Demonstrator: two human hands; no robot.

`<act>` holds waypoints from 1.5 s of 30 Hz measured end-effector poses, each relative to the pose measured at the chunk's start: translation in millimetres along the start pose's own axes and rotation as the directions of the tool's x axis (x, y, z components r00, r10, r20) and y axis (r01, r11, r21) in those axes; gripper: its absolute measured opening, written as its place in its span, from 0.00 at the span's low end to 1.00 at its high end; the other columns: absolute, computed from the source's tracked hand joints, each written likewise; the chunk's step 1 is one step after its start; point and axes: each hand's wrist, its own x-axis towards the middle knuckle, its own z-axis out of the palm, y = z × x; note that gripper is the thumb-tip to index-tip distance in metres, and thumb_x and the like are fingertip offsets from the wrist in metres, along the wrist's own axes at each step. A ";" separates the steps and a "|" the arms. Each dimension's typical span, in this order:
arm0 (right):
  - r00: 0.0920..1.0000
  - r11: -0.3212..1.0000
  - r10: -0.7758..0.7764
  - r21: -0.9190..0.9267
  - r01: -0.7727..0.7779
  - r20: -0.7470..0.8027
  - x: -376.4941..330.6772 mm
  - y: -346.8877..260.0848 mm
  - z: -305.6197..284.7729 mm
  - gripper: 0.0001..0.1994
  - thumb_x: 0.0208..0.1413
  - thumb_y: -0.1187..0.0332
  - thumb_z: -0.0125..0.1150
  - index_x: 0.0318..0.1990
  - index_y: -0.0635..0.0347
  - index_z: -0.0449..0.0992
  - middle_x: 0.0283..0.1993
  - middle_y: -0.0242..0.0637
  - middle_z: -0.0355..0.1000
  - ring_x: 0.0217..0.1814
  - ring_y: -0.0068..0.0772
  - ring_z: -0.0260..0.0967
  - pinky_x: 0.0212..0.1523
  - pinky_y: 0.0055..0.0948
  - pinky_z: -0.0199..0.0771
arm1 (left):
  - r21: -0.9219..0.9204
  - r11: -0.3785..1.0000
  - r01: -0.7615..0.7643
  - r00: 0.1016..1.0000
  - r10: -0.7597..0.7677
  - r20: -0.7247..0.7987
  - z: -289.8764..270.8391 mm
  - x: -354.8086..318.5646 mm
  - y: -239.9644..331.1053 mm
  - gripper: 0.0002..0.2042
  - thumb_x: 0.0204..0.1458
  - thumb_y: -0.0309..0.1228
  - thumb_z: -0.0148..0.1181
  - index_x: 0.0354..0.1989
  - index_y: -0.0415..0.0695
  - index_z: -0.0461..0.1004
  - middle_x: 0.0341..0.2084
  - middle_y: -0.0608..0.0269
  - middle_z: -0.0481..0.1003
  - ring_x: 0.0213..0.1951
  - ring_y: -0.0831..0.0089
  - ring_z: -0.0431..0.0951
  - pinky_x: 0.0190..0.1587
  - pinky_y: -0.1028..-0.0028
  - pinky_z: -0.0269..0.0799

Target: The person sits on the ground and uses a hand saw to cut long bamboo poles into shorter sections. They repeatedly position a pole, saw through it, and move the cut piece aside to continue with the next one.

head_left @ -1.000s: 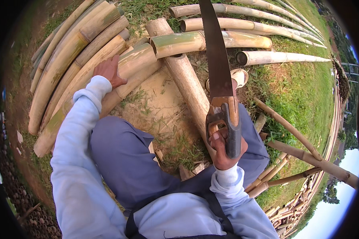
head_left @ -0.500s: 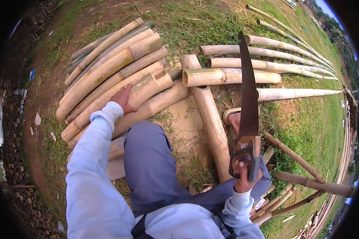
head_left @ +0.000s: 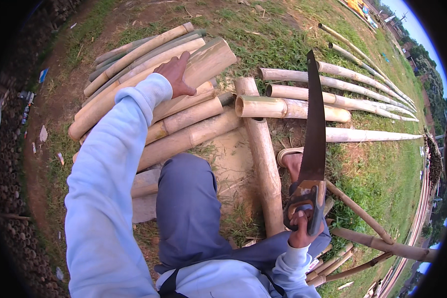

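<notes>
My left hand (head_left: 176,74) is over a thick, cut bamboo piece (head_left: 209,58) on top of the pile at the left. Its thumb and fingers spread across the piece's width, clasping it from above; their undersides are hidden. My right hand (head_left: 303,232) is wrapped round the handle of a handsaw (head_left: 315,124), whose dark blade points upward. Right of the pile, another short bamboo piece (head_left: 293,108) lies across a bamboo log (head_left: 260,164). Below my left hand, more cut bamboo lengths (head_left: 193,136) lie side by side.
Long bamboo poles (head_left: 362,83) fan out on the grass at the right. A frame of crossed bamboo poles (head_left: 382,238) stands at the lower right. My bent knee (head_left: 186,188) is beside the pile. Stacked bamboo (head_left: 25,248) lines the far left.
My left hand has moved up and away across the pile, and the thick bamboo piece has shifted with it onto the upper pieces. The saw remains upright in my right hand.
</notes>
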 end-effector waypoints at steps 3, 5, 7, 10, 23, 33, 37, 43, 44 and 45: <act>0.997 0.997 -0.056 -0.047 0.058 0.045 4.2 -2.2 -8.0 0.06 0.57 0.78 0.59 0.31 0.66 0.69 0.22 0.37 0.66 0.20 0.26 0.65 0.23 0.27 0.67 | 0.067 0.996 -0.060 0.998 0.060 -0.003 -8.2 12.8 24.6 0.52 0.40 0.46 0.76 0.72 0.41 0.50 0.54 0.37 0.72 0.55 0.41 0.75 0.59 0.55 0.72; 0.998 0.997 -0.067 -0.031 0.066 -0.014 5.8 0.4 -14.6 0.05 0.56 0.76 0.61 0.33 0.68 0.72 0.21 0.36 0.70 0.21 0.25 0.67 0.24 0.25 0.68 | 0.069 0.994 -0.086 0.996 0.083 0.045 -12.7 20.8 40.5 0.51 0.40 0.45 0.76 0.71 0.41 0.51 0.52 0.38 0.73 0.53 0.41 0.76 0.57 0.55 0.73; 0.996 0.997 -0.073 -0.034 0.071 -0.049 7.5 1.6 -18.5 0.05 0.55 0.75 0.62 0.34 0.69 0.73 0.21 0.37 0.72 0.21 0.25 0.69 0.25 0.24 0.68 | 0.090 0.988 -0.128 0.992 0.125 0.035 -11.3 25.1 43.8 0.49 0.41 0.44 0.75 0.70 0.42 0.51 0.50 0.38 0.73 0.51 0.42 0.77 0.55 0.54 0.74; 0.994 0.995 -0.074 -0.068 0.069 -0.078 11.5 3.5 -24.1 0.05 0.56 0.75 0.61 0.33 0.69 0.73 0.21 0.39 0.73 0.22 0.26 0.69 0.26 0.24 0.67 | 0.124 0.984 -0.132 0.990 0.125 0.061 -9.3 31.0 46.8 0.49 0.41 0.44 0.75 0.70 0.43 0.51 0.50 0.38 0.73 0.51 0.41 0.77 0.55 0.54 0.74; 0.981 0.990 -0.096 -0.117 0.077 -0.167 12.4 -1.7 -34.6 0.11 0.58 0.71 0.61 0.42 0.72 0.75 0.23 0.37 0.73 0.22 0.24 0.66 0.27 0.24 0.65 | 0.341 0.940 -0.026 0.923 0.153 -0.352 99.9 46.5 -25.7 0.39 0.49 0.37 0.73 0.70 0.50 0.60 0.60 0.50 0.66 0.63 0.52 0.67 0.66 0.56 0.63; 0.918 0.981 -0.109 -0.190 0.037 -0.382 1.7 -22.5 -110.8 0.07 0.60 0.76 0.62 0.43 0.72 0.74 0.24 0.35 0.70 0.22 0.23 0.66 0.27 0.23 0.67 | 0.201 0.979 0.004 0.951 0.058 -0.302 123.6 17.2 -31.1 0.33 0.52 0.39 0.71 0.66 0.49 0.65 0.62 0.56 0.66 0.64 0.56 0.65 0.66 0.55 0.63; 0.889 0.971 -0.132 -0.238 0.027 -0.438 -11.1 -19.2 -157.8 0.07 0.62 0.76 0.64 0.43 0.69 0.75 0.24 0.33 0.71 0.22 0.20 0.66 0.24 0.21 0.65 | 0.117 0.958 -0.261 0.937 0.281 -0.208 97.7 30.1 26.5 0.31 0.52 0.37 0.71 0.65 0.48 0.67 0.58 0.54 0.71 0.60 0.52 0.72 0.63 0.57 0.69; 0.873 0.961 -0.029 -0.255 -0.111 -0.487 -22.0 -8.9 -209.1 0.11 0.59 0.72 0.66 0.46 0.69 0.77 0.26 0.28 0.71 0.23 0.17 0.65 0.25 0.20 0.63 | 0.027 0.948 -0.318 0.947 0.317 0.042 69.9 49.0 118.2 0.16 0.58 0.37 0.64 0.52 0.47 0.79 0.43 0.53 0.81 0.47 0.53 0.81 0.53 0.58 0.76; 0.860 0.958 -0.030 -0.259 -0.120 -0.510 -24.0 -4.1 -217.9 0.12 0.59 0.72 0.66 0.47 0.69 0.77 0.26 0.28 0.70 0.23 0.17 0.64 0.25 0.20 0.63 | 0.135 0.906 -0.401 0.911 0.409 -0.043 79.5 55.7 130.9 0.13 0.60 0.38 0.60 0.47 0.46 0.82 0.43 0.52 0.82 0.46 0.52 0.82 0.51 0.57 0.76; 0.847 0.956 -0.026 -0.261 -0.135 -0.531 -28.9 4.9 -226.4 0.13 0.59 0.72 0.65 0.48 0.69 0.77 0.27 0.28 0.70 0.24 0.17 0.64 0.25 0.20 0.63 | 0.134 0.914 -0.384 0.922 0.387 0.001 87.9 61.3 146.8 0.13 0.60 0.39 0.61 0.47 0.46 0.82 0.43 0.51 0.82 0.46 0.52 0.82 0.52 0.57 0.76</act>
